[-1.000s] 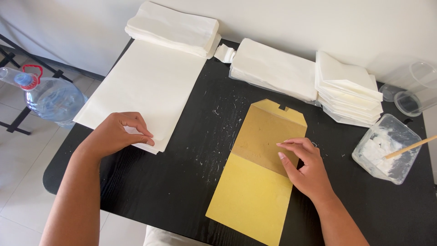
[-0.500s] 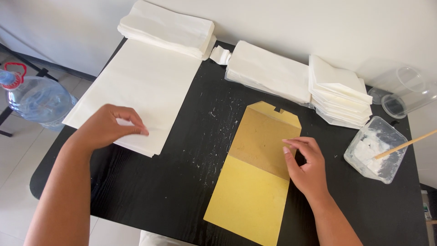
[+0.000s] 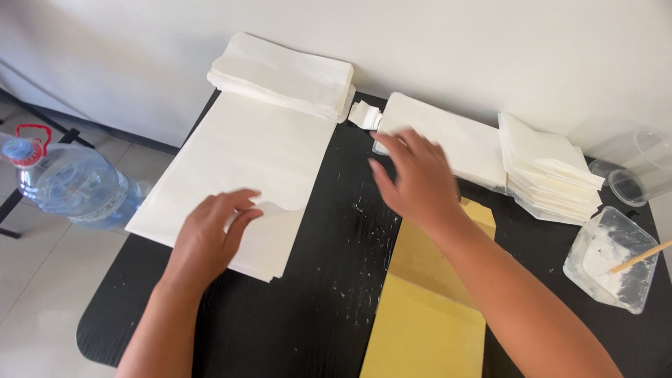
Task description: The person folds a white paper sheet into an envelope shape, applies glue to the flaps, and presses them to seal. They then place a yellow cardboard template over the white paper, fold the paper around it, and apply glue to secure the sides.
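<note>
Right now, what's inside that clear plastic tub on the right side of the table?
The clear tub holds white paste smeared on its floor and walls, with a wooden stick leaning in it over the rim. The stick's lower tip is buried in the paste, so it cannot be seen.

1. Table (image 3: 329, 294): matt black top, smooth, w/ white dried specks.
2. White sheets (image 3: 241, 157): thin matt paper, smooth.
3. Envelope (image 3: 427, 315): matt yellow-brown paper.
4. Tub (image 3: 612, 262): clear plastic, smeared w/ white paste; wooden stick (image 3: 640, 257) in it.
5. Water bottle (image 3: 73, 183): glossy clear plastic.
</note>
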